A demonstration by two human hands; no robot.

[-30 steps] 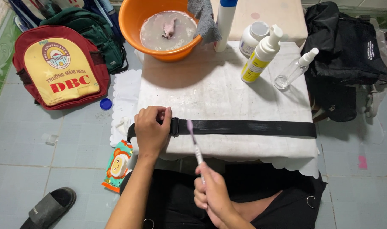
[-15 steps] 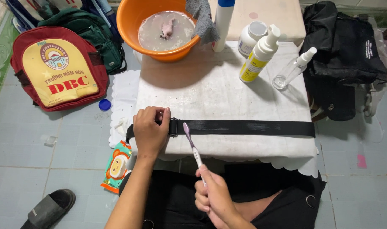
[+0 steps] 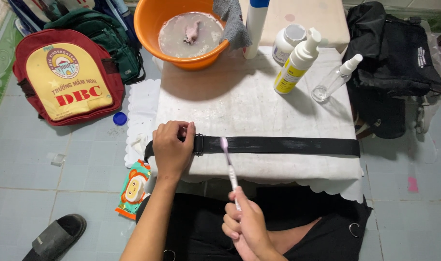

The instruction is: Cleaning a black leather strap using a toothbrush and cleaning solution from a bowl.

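Observation:
A black strap [image 3: 278, 145] lies flat along the front edge of a small white-covered table [image 3: 249, 106]. My left hand [image 3: 172, 150] presses down on the strap's left end, next to its buckle. My right hand [image 3: 247, 224] holds a toothbrush [image 3: 228, 164] by the handle, upright, with the purple bristle head touching the strap just right of the buckle. An orange basin [image 3: 181, 34] of cloudy water with a small pink thing in it stands at the table's far left, a grey cloth [image 3: 230, 21] hung over its rim.
A yellow-and-white pump bottle [image 3: 298, 63], a clear spray bottle [image 3: 334, 79], a white jar [image 3: 288, 43] and a tall white bottle [image 3: 255, 26] stand at the back. A red-and-yellow backpack [image 3: 68, 77], a black bag [image 3: 394, 53], a black slipper [image 3: 53, 237] and a colourful packet [image 3: 133, 188] surround the table.
The toothbrush head has stayed on the strap near the buckle, shifting only slightly. My left hand keeps its hold on the strap's left end.

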